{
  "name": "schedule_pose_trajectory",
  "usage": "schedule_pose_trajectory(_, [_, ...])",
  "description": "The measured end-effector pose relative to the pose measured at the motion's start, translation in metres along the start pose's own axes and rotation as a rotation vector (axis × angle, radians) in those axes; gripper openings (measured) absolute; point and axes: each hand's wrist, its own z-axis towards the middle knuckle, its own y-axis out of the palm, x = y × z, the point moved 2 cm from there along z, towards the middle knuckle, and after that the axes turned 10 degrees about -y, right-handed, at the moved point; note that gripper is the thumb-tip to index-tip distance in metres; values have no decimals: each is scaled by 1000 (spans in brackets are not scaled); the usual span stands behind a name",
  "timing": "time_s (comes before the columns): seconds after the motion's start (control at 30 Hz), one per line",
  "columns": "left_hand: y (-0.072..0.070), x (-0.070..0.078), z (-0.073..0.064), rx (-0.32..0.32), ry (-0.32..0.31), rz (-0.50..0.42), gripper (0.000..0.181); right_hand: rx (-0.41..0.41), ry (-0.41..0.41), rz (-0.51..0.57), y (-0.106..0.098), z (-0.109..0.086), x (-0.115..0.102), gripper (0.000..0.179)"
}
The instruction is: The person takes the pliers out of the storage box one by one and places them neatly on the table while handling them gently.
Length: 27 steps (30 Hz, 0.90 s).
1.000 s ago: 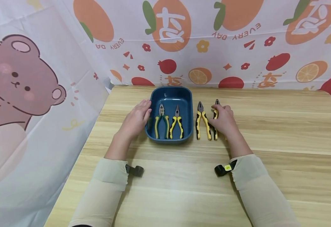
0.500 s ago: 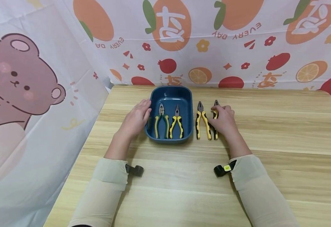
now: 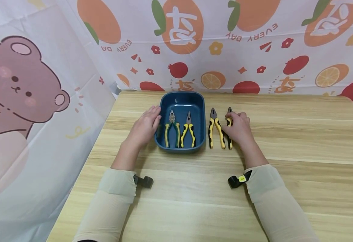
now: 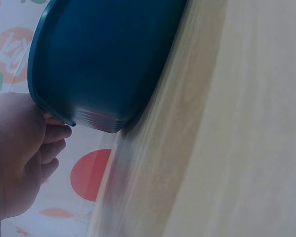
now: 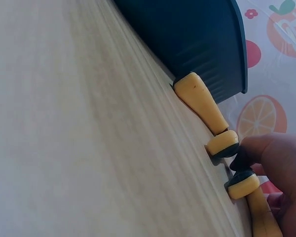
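Note:
My left hand rests with relaxed fingers against the left rim of a blue plastic bin. Inside the bin lie green-and-yellow combination pliers and yellow-and-black needle-nose pliers, side by side with tips pointing away. Just right of the bin, yellow-and-black combination pliers lie on the table, handles spread. Beside them my right hand pinches another yellow-and-black pair of pliers between thumb and fingers. The hand covers much of this pair; its handle ends show in the right wrist view, low at the table.
The wooden table reaches back to a fruit-print cloth hanging behind it. A bear-print cloth hangs at the left. Both forearms wear pale sleeves with a small wrist camera on each.
The pliers in my right hand have shifted slightly left, and their right handle end has gone out of sight behind the hand. My left hand and the bin stay put.

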Motion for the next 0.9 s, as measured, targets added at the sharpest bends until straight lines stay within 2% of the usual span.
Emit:
schedule_pose_trajectory(0.5, [1,-1,2,7,5,3,51,62,25,55,3,2,2,44])
schedule_pose_trajectory(0.9, [3,-2,2,8,11,-2,51,86,10,52,7,3,2,44])
